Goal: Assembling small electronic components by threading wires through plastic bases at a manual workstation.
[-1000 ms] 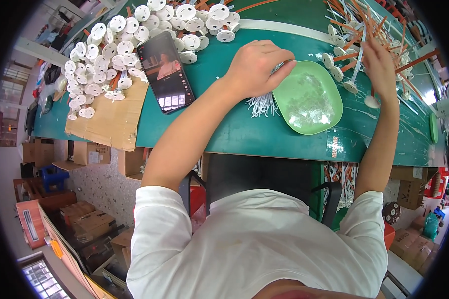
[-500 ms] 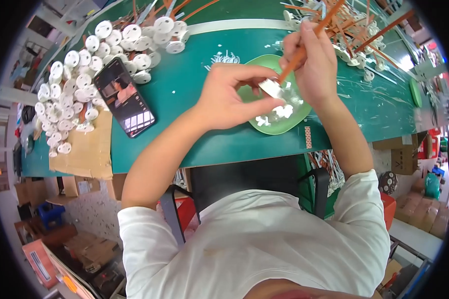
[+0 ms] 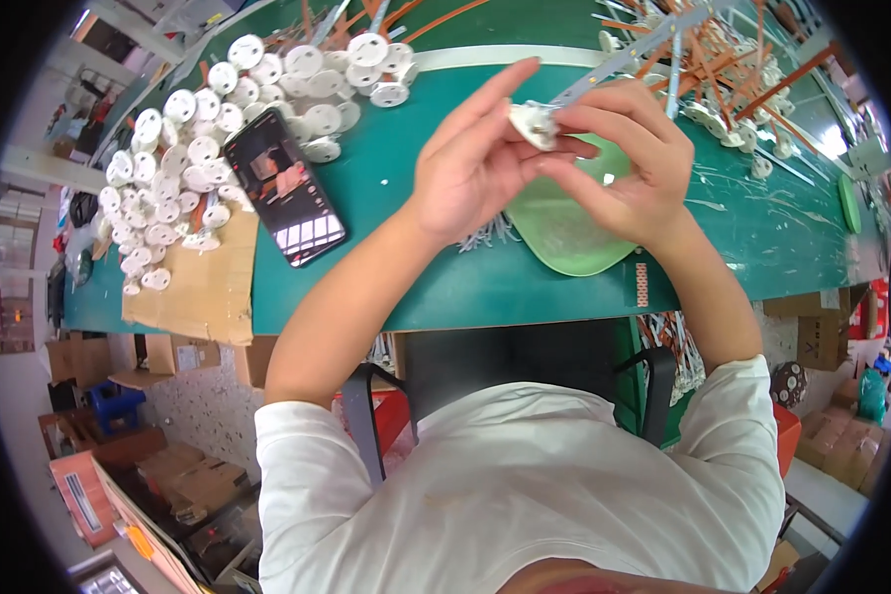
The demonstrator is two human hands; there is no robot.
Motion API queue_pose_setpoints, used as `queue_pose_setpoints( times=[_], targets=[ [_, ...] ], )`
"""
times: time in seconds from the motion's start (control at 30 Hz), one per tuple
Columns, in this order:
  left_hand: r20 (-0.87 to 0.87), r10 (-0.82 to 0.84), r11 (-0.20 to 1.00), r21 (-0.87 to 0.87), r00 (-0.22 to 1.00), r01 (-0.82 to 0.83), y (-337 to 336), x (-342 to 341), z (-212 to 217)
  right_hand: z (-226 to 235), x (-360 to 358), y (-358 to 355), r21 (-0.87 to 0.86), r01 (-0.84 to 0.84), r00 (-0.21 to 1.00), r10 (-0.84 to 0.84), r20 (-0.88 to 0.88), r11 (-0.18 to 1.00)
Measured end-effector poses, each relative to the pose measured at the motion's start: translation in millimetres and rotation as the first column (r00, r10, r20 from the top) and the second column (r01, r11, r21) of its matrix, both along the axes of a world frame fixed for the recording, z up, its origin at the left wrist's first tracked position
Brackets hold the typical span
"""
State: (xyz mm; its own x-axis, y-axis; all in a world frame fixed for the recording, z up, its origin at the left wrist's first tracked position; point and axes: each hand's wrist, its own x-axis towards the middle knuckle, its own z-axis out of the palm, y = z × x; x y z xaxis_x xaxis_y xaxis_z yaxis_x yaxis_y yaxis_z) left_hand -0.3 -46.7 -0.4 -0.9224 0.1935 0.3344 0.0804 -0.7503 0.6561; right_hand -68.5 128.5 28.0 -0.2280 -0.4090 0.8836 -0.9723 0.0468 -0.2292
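Note:
A round white fitting (image 3: 533, 128) is held above the green plate (image 3: 576, 259), between my hands. My left hand (image 3: 455, 178) has its fingers at the fitting's left side, with one finger stretched up and away. A pale strip with small square lights (image 3: 619, 61) runs from the fitting toward the upper right. My right hand (image 3: 636, 163) closes its fingers around the strip's lower end, close against the fitting. The exact contact of the fingertips is partly hidden. Thin white wires (image 3: 490, 235) lie beside the plate, below my left hand.
Many white round fittings (image 3: 178, 158) are heaped on the left around a phone (image 3: 285, 188) and flat cardboard (image 3: 203, 287). Orange and pale strips (image 3: 723, 69) pile up at the back right. A small strip of orange pieces (image 3: 642, 285) lies near the green table's front edge.
The strip has turned from its orange face to its face with lights. My left hand has risen, one finger straightening. The bright white patches over the plate are gone from view. The view has shifted slightly.

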Motion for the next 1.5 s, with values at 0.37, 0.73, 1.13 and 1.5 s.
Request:
queue_pose_setpoints(
  times=[0.37, 0.73, 1.13, 1.5],
  targets=[
    [-0.138, 0.062, 0.825, -0.551, 0.989, -0.129, -17, -2, 8, -3, -2, 1, 0.058, 0.05, 0.986, -0.04, -0.164, 0.997],
    [-0.026, 0.039, 0.912, -0.407, 0.999, -0.046, -11, -3, -5, -3, -3, -1, 0.028, -0.007, 0.982, 0.012, -0.188, 1.0],
    [-0.03, -0.033, 0.918, -0.397, 0.999, 0.018, -22, -6, -1, 0, -7, 3, 0.09, -0.071, 0.993, 0.079, -0.088, 0.993],
    [-0.18, 0.242, 0.784, -0.544, 0.954, -0.301, -17, -8, 2, -5, -5, 5, 0.127, 0.139, 0.971, -0.16, 0.175, 0.982]
  ],
)
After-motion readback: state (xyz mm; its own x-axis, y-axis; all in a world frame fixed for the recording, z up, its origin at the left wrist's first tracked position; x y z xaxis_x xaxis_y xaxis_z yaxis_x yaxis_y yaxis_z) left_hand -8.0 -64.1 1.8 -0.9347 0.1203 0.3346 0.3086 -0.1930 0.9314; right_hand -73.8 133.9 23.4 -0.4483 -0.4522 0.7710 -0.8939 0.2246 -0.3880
